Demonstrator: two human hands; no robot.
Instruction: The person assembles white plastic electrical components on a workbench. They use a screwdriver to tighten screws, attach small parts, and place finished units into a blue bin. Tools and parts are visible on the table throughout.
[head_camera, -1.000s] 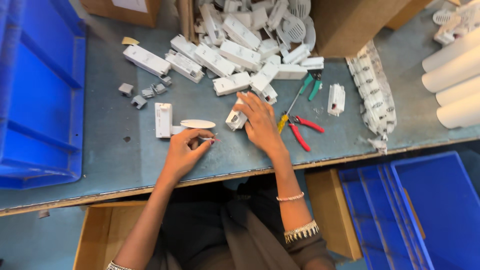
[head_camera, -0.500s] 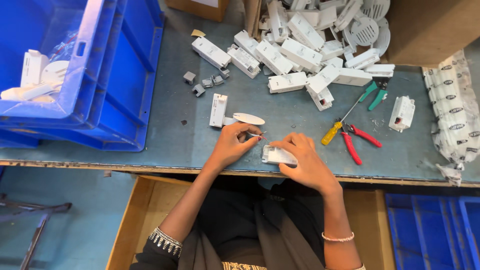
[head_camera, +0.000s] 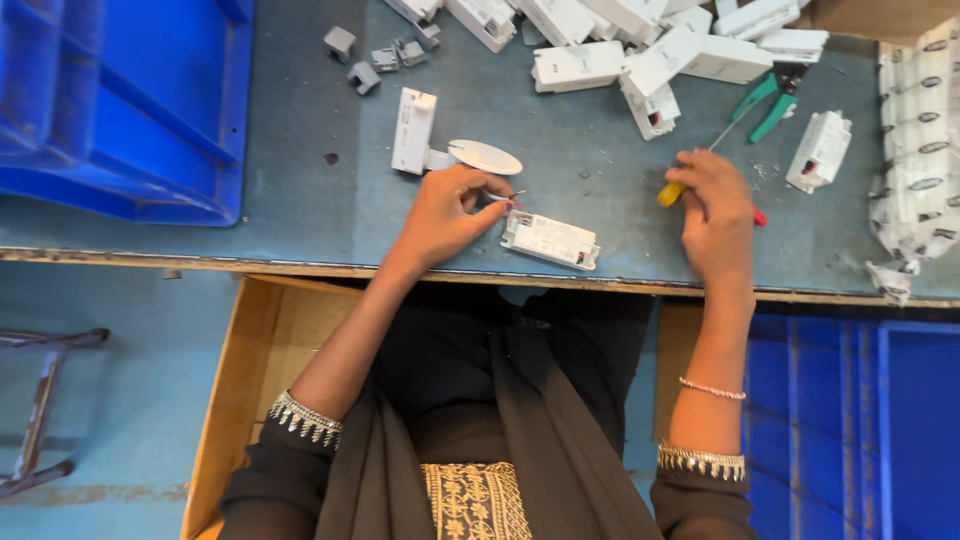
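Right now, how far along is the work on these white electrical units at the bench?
Done: hard to judge; no finished stack is visible. In hand: the left hand pinches thin wires at the white module lying near the table edge, and the right hand closes on the yellow-handled screwdriver. Left: a pile of white units sits at the back, with a white unit with a round disc nearby.

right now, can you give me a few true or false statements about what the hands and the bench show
1. The right hand is on the yellow-handled screwdriver. True.
2. The white rectangular module lies inside the blue bin. False: it lies on the bench between the hands.
3. The left hand pinches thin wires by the module. True.
4. The green-handled pliers are in the left hand. False: they lie on the bench, untouched.
5. The round slotted disc is black. False: it is white.
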